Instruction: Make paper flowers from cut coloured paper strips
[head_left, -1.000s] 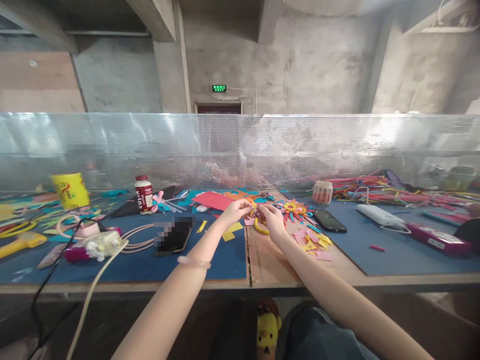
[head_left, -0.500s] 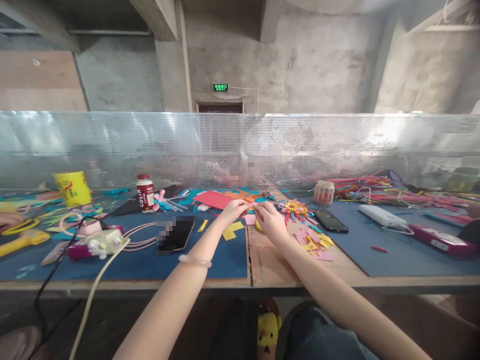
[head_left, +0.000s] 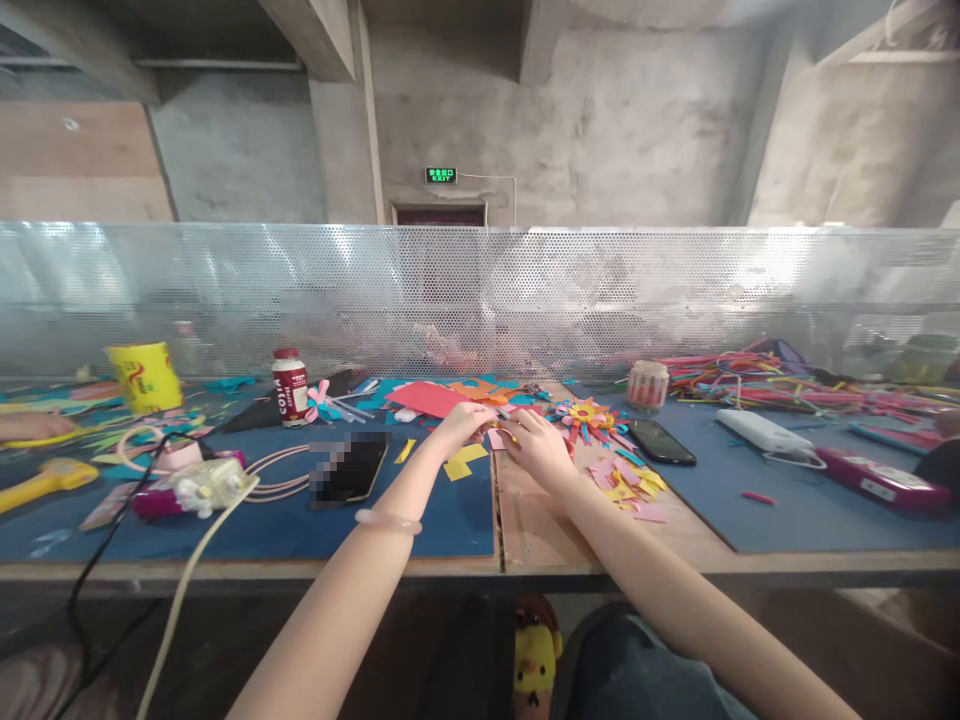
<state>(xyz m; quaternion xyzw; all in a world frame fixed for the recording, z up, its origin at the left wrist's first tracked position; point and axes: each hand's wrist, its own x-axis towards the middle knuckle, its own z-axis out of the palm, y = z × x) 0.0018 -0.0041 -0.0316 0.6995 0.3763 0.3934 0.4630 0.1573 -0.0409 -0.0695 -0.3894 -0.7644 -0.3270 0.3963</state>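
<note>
My left hand [head_left: 463,423] and my right hand [head_left: 535,441] meet over the middle of the table, fingers pinched together on a small pink paper piece [head_left: 496,438] between them. A yellow paper scrap [head_left: 463,460] lies just below my left hand. A paper flower [head_left: 586,415] of pink, yellow and blue strips sits right of my right hand. A red paper sheet [head_left: 426,398] lies behind my left hand. A pale bracelet [head_left: 388,520] circles my left wrist.
A black phone [head_left: 349,467] lies left of my hands, another phone [head_left: 659,441] to the right. A small bottle [head_left: 289,387], a yellow cup [head_left: 145,377], a glue gun [head_left: 196,487] with cables, paper scraps [head_left: 624,485] and coloured strips [head_left: 757,383] crowd the table. Another person's hand [head_left: 30,427] rests far left.
My hands have dropped slightly toward the table and closed in together; the yellow ring seen under my right hand a second ago is now hidden.
</note>
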